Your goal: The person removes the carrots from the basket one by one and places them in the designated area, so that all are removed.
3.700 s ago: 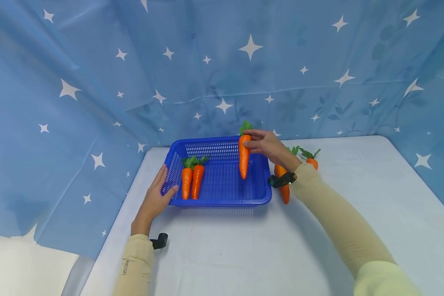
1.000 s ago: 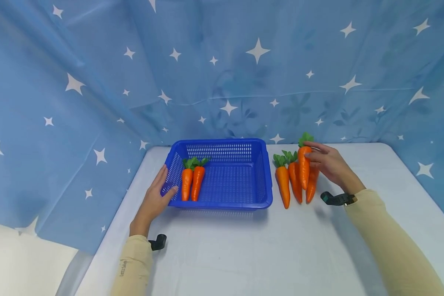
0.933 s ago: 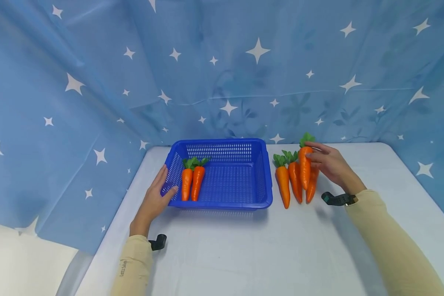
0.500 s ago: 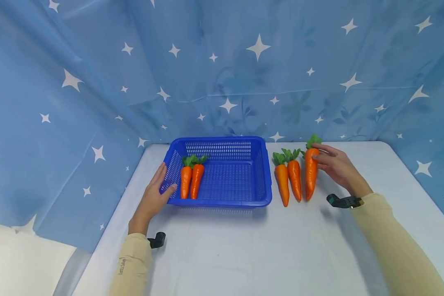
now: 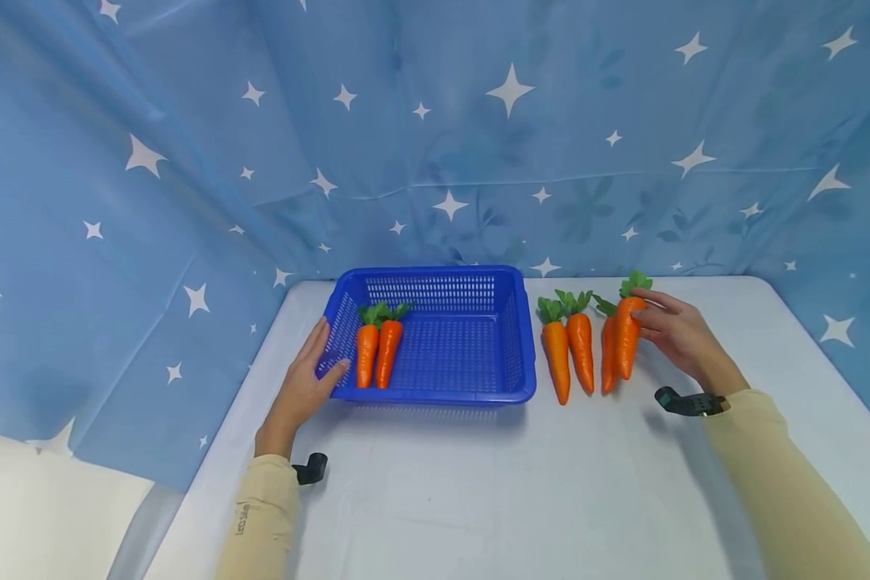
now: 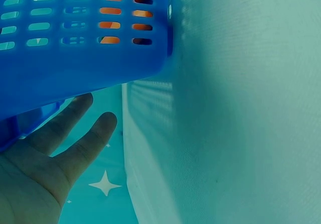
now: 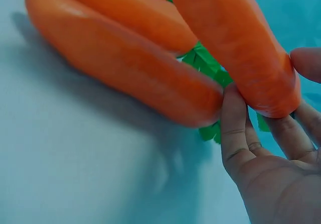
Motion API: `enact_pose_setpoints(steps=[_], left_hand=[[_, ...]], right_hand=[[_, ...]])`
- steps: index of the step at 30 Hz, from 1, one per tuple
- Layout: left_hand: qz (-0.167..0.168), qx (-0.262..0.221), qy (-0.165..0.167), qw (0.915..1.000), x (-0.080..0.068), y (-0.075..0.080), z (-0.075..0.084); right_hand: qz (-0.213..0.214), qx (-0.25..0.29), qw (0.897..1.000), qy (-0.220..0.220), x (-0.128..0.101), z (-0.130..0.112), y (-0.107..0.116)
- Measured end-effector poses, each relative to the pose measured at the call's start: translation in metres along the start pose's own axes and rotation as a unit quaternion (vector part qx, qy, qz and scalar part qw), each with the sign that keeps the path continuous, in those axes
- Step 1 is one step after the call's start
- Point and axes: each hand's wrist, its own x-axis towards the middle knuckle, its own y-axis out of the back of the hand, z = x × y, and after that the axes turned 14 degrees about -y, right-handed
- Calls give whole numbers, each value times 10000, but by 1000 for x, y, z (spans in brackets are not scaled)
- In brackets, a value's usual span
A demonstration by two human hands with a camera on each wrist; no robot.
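A blue slotted basket point(image 5: 435, 396) stands mid-table with two carrots point(image 5: 377, 354) lying at its left side. My left hand point(image 5: 312, 379) rests flat against the basket's left front corner point(image 6: 75, 68), fingers point(image 6: 75, 128) straight and thumb on the rim. To the basket's right, three carrots point(image 5: 582, 350) lie side by side on the table. My right hand point(image 5: 641, 314) pinches a fourth carrot point(image 5: 627, 342) near its green top, tilted over the rightmost lying one. In the right wrist view my fingertips point(image 7: 235, 118) grip the held carrot's point(image 7: 235, 48) thick end above the lying carrots point(image 7: 125, 68).
The white table point(image 5: 478, 499) is walled by a blue star-printed cloth point(image 5: 435, 161) behind and on both sides. Its left edge drops off beside my left forearm. Black wrist straps point(image 5: 685, 401) sit on both arms.
My right hand took a carrot out of the basket to the table on its right. In the last second it shifted that carrot rightward past the third lying carrot. The left hand stayed put.
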Motion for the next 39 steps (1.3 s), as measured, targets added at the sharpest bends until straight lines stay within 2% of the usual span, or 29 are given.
enact_pose_setpoints(steps=[5,9,12,15,26,35,39], left_hand=[[-1,0,-20,10000,1,-1,0],[19,6,-17,10000,1,-1,1],[24,8,-15,10000,1,-1,1],[24,5,-7,10000,1,0,1],[14,44,16,10000,1,0,2],[-19,62,86,9999,0,0,4],[-22,68,118,9999,1,0,4]], right_hand=[[31,121,9999,22,-4,6,7],[21,484,9988,71,-7,8,13],[83,720,9973,108,-8,9,17],[226,737,9970,94,-8,10,21],[642,-231,9974,-246,-5,19,25],[949,-1109,9891,-215,2,25,20],[1046,-1599,9814,-199,4,27,20]])
